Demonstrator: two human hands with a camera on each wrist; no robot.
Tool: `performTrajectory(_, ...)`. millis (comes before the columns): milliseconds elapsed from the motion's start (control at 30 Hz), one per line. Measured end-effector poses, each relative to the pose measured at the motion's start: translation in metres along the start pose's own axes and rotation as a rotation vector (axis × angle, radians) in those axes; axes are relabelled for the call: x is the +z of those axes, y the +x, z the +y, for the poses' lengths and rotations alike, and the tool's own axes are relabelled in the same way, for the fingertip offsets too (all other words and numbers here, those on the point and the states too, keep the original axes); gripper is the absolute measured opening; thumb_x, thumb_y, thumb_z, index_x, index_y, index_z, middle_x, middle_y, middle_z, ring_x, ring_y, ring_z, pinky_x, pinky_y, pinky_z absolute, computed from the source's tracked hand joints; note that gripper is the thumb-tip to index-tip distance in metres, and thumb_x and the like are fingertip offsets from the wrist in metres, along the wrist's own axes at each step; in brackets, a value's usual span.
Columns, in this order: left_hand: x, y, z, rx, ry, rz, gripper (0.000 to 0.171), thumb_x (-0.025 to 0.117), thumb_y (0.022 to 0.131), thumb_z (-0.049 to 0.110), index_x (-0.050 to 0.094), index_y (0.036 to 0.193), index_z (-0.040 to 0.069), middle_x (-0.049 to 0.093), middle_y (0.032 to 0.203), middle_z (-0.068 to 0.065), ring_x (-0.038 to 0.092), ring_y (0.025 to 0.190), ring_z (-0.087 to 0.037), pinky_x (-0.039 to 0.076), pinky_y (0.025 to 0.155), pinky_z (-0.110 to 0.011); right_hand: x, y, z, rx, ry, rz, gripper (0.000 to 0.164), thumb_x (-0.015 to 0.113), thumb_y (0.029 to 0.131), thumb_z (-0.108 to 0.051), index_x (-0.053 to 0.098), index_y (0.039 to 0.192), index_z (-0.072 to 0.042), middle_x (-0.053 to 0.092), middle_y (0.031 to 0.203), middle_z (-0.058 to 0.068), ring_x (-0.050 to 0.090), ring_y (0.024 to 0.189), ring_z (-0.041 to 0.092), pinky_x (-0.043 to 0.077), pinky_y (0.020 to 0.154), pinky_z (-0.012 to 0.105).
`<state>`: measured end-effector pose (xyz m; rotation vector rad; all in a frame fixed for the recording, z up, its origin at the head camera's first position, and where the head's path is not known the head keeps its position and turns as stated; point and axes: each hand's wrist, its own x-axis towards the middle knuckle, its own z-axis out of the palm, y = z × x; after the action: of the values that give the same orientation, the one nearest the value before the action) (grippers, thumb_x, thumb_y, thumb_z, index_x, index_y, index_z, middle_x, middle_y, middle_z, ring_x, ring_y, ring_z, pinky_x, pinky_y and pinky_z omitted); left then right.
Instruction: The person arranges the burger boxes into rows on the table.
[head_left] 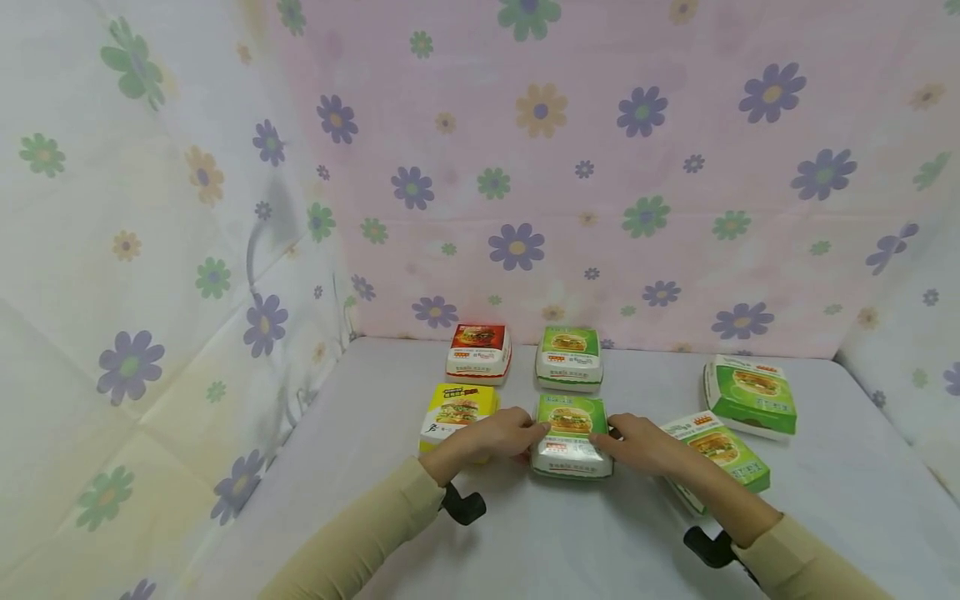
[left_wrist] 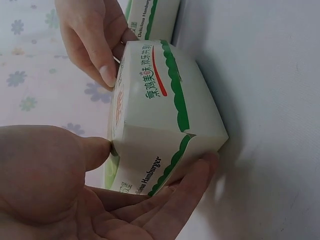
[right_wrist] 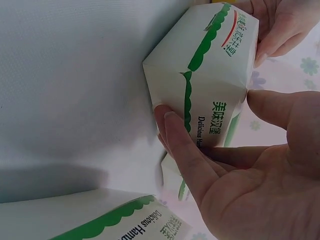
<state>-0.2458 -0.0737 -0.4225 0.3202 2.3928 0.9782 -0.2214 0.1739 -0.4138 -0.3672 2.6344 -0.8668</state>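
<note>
Between my two hands sits a green-and-white hamburger box [head_left: 572, 437], upright on the table. My left hand [head_left: 510, 433] grips its left side, thumb at the top edge and fingers low along the wall, as the left wrist view shows on the box [left_wrist: 160, 105]. On the opposite side my right hand [head_left: 633, 442] holds it the same way, with fingertips [right_wrist: 172, 120] against the lower wall. Just left, partly behind my left hand, lies a yellow hamburger box [head_left: 459, 407]. Another green hamburger box [head_left: 723, 454] is partly covered by my right forearm.
Behind stand a red hamburger box [head_left: 480, 350] and a green one [head_left: 570, 354], side by side near the flowered back curtain [head_left: 465, 275]. A further green box [head_left: 753, 392] lies at the right on the white table [head_left: 360, 417].
</note>
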Motion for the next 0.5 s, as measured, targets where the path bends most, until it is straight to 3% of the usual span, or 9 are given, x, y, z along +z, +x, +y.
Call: performTrajectory(500, 0.0016, 0.0026, 0.0008, -0.030, 0.022, 0.006, 0.046, 0.053, 0.106, 0.042, 0.066, 0.119, 0.000, 0.064, 0.094, -0.006, 0.059, 0.086, -0.022, 0.049, 0.077, -0.035, -0.0002, 0.0022, 0.0030, 0.011, 0.003, -0.012, 0.045, 0.057, 0.104, -0.035, 0.062, 0.116, 0.009, 0.065, 0.101, 0.011, 0.056, 0.088, 0.023, 0.051, 0.074, 0.041)
